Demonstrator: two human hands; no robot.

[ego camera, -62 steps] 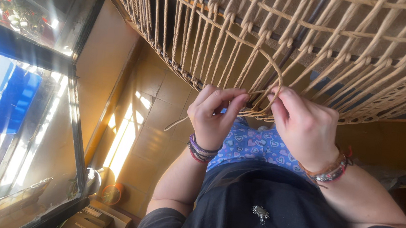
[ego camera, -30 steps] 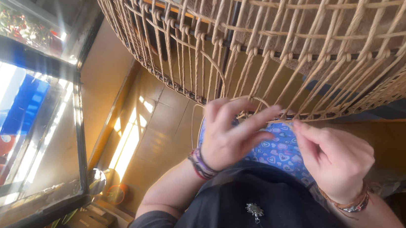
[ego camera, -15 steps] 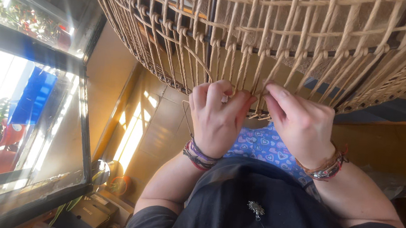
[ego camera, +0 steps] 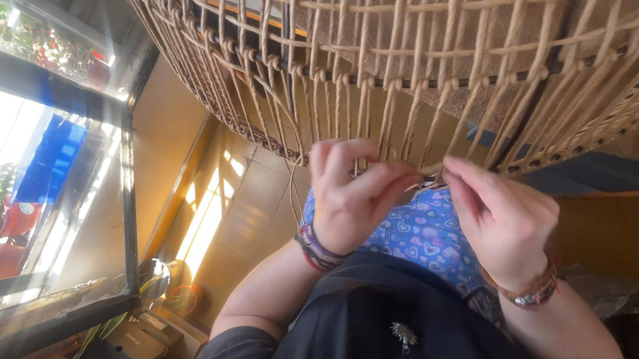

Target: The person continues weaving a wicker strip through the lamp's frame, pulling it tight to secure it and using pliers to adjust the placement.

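Observation:
A large woven wicker frame [ego camera: 393,62] of tan cane strands over a dark rim fills the top of the view. My left hand [ego camera: 348,202] is curled at its lower edge, fingers pinched on a thin cane strand [ego camera: 424,168]. My right hand [ego camera: 499,220] sits just to the right, thumb and fingers pinching the same strand where it meets the rim. The two hands almost touch. Beaded bracelets circle both wrists. Below the hands lies blue patterned cloth [ego camera: 427,233] over my lap, and a black top.
A big glass window with a dark frame [ego camera: 125,208] runs down the left, bright daylight and red pots behind it. Sunlit tan floor [ego camera: 239,203] lies under the frame. A wooden board [ego camera: 627,232] stands at the right. Boxes and small items sit at bottom left.
My hands spread apart along the rim, then came back together. They now pinch the strand slightly lower and further right on the frame's edge.

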